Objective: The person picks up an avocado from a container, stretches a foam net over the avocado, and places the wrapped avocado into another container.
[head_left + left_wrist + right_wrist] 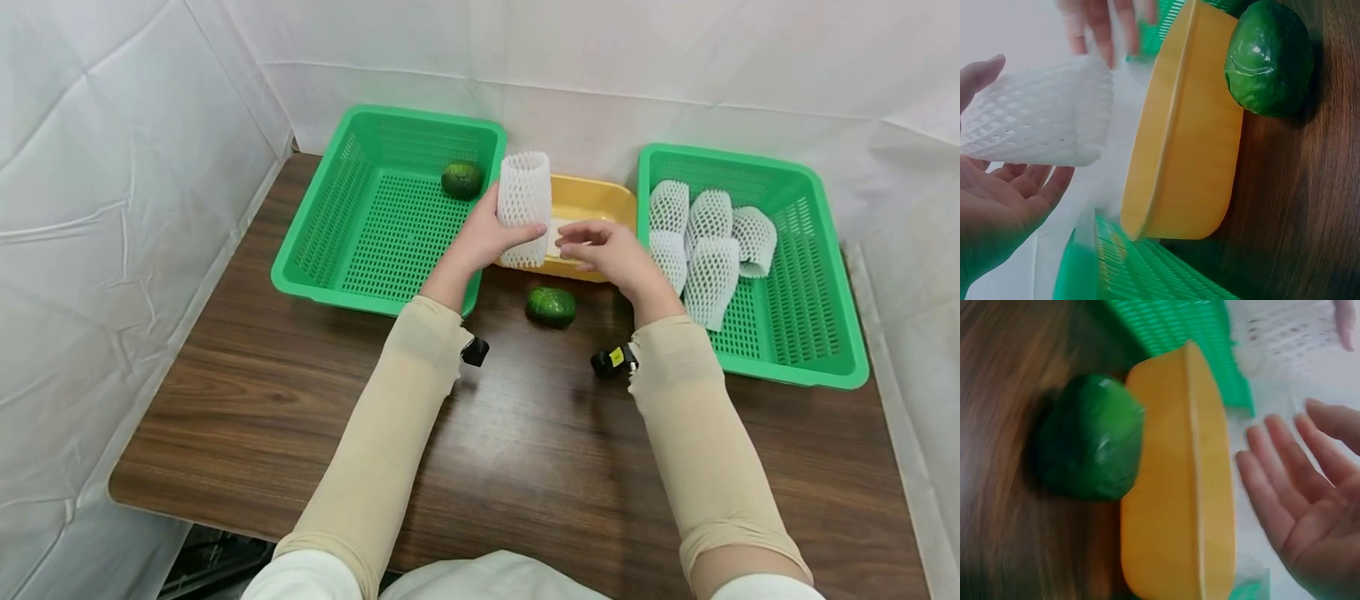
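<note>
In the head view my left hand [483,233] grips a white foam net sleeve [525,204] above the yellow tray, thumb across its near side. The sleeve's top end gapes open; whether anything is inside, I cannot tell. My right hand [611,250] is just right of the sleeve, apart from it, fingers loosely bent and holding nothing. A green avocado [551,307], its skin shiny as if wrapped in film, lies on the table in front of the yellow tray [592,193]. The left wrist view also shows this avocado [1269,59] beside the tray's wall.
A green basket [300,288] at the left holds another avocado [462,180]. The right green basket [813,375] contains several foam-netted pieces [711,271]. White material lies in the yellow tray. A brown wooden table [525,467] carries everything, with white sheeting [570,50] behind.
</note>
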{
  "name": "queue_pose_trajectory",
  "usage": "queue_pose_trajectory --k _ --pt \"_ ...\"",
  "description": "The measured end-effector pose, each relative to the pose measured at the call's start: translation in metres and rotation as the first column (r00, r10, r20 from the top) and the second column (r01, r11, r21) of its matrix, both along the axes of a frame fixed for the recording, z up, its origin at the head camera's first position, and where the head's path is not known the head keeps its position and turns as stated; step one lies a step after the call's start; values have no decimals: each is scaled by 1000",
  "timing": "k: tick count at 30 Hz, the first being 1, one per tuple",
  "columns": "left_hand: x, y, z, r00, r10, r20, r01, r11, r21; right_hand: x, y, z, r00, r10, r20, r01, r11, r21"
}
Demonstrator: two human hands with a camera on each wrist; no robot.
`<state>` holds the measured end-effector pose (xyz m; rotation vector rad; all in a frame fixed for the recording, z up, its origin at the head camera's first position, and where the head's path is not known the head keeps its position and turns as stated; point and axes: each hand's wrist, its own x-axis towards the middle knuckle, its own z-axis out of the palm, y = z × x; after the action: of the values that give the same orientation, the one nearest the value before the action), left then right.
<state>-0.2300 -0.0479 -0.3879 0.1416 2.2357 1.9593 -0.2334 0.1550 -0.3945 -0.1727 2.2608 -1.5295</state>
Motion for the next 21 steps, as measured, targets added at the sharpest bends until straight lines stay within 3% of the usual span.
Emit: queue_pose_trajectory --k 3,7,14,21 --pt "0 0 -1 1000 21 0 -21 1000 -21 1 0 -6 988 155 -11 -149 967 206" --pt "0 0 -1 998 60 -11 -60 997 -38 2 -5 -14 957 288 4 -277 915 293" --pt "-2 -2 -4 996 91 5 -91 994 -60 4 -14 -26 922 378 79 -377 835 401" --pt "-2 -2 -7 998 62 -18 -63 996 -69 7 -18 -40 917 397 41 -366 797 480"
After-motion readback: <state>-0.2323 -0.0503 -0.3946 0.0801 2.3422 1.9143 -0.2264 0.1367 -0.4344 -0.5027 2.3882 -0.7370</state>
